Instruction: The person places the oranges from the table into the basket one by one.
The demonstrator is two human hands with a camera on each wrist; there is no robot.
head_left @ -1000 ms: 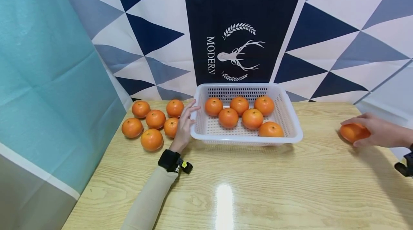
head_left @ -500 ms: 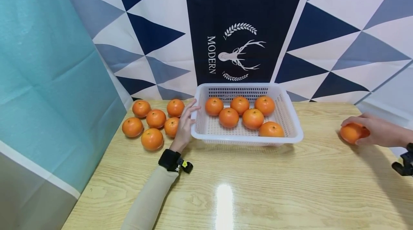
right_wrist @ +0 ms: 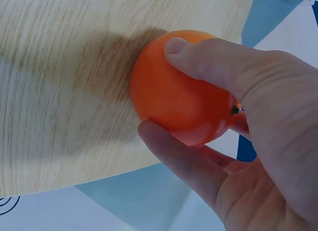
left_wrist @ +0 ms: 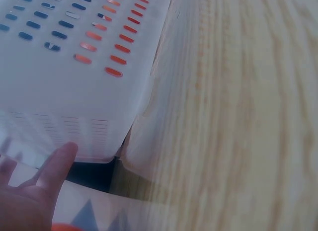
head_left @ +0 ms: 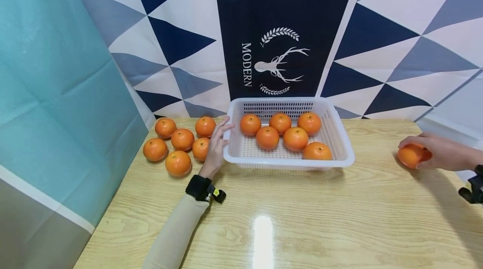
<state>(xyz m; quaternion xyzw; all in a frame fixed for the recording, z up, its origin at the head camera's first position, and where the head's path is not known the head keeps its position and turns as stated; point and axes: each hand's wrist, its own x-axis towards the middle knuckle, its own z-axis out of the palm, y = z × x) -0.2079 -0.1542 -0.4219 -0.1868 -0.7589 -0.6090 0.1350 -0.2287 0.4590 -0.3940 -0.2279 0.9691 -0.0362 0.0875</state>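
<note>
At the table's right side my right hand [head_left: 439, 151] holds an orange [head_left: 411, 156] that appears to rest on the wood. In the right wrist view the thumb [right_wrist: 191, 52] lies on one side of that orange [right_wrist: 174, 92] and the fingers on the other, its green stem end facing the palm. My left hand [head_left: 216, 145] touches the left end of a white plastic basket [head_left: 288, 162], fingers fairly straight at the rim. One finger [left_wrist: 59, 164] meets the basket's outer wall [left_wrist: 54, 87] in the left wrist view. Several oranges [head_left: 295, 139] sit inside the basket.
Left of the basket, several loose oranges [head_left: 178, 163] stand on the wooden table [head_left: 302, 214], close to my left hand. A patterned cloth [head_left: 181, 38] hangs behind the table, and a teal cloth [head_left: 56, 84] borders its left edge.
My right hand has shifted very slightly on the orange, its thumb drawing closer against the fruit. The left hand, basket and other oranges stay where they were.
</note>
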